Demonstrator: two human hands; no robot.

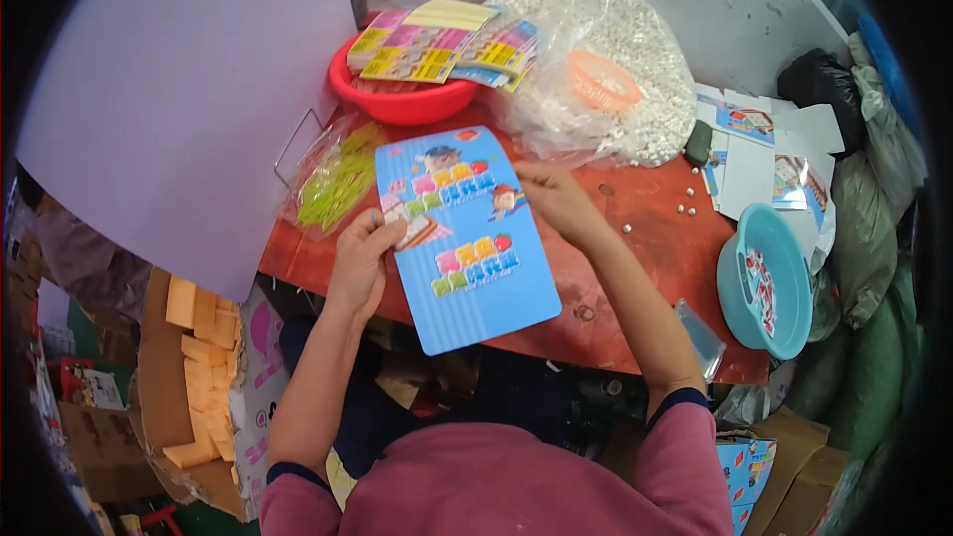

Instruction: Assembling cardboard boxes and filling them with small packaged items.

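A flat blue printed card (486, 308) with colourful lettering and rounded corners is held up over the red tabletop, tilted toward me. My left hand (365, 253) pinches its left edge, thumb on the printed face. At the card's upper right edge, my right hand (558, 197) has its fingers closed on it, the fingertips partly hidden. A clear bag of yellow-green strips (340, 179) lies just left of the card. Behind it stands a red basin (417, 107) heaped with printed cards (422, 40).
A big clear bag of small white pieces (635, 30) holds an orange basket (603, 81). Right of it lie unfolded boxes (749, 164) and a blue basin (735, 283) of small red-and-white pieces. An open carton (164, 377) of orange blocks stands lower left. Filled sacks (869, 228) line the right.
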